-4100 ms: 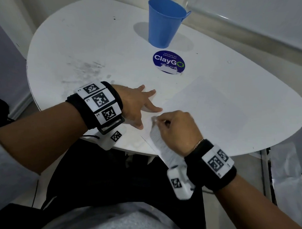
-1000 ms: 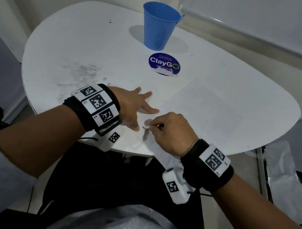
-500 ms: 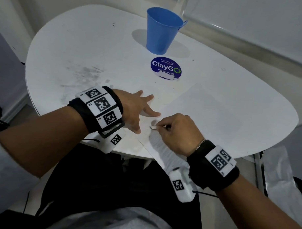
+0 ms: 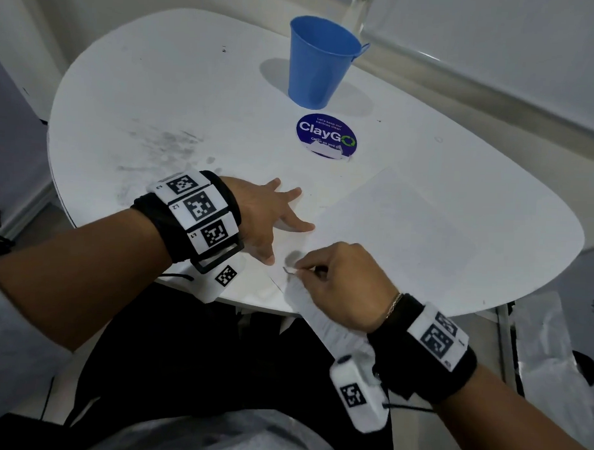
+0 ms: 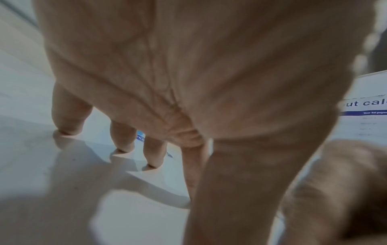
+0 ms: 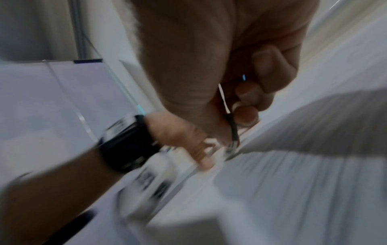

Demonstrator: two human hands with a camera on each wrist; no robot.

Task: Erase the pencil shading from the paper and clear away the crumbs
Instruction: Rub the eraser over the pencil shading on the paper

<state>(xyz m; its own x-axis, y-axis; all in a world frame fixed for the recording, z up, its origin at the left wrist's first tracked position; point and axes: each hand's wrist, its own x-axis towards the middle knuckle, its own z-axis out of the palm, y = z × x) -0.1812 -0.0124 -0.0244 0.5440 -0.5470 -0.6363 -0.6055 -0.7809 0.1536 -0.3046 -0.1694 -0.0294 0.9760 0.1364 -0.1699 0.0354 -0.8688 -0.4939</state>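
Your left hand (image 4: 267, 213) lies flat on the white rounded counter (image 4: 165, 95), fingers (image 5: 123, 137) straight and spread, their tips pressing down at the near left edge of the white sheet of paper (image 4: 403, 225). That paper lies flat on the near half of the counter, its near corner hanging past the counter edge beneath your right wrist, where faint printed lines show on it. Your right hand (image 4: 345, 283) is curled over that corner, thumb and forefinger pinching a small thin object (image 4: 289, 271) against the sheet; the right wrist view shows a slim dark and white strip (image 6: 230, 119) between the fingertips, too blurred to name. A small grey smudge (image 4: 293, 256) sits on the paper just beside those fingertips, between your two hands. Farther back, a blue tapered plastic cup (image 4: 320, 62) stands upright, and a round dark blue "ClayGo" sticker (image 4: 325, 135) is stuck to the counter just in front of it. Grey smears (image 4: 163, 149) mark the counter beyond your left wrist.
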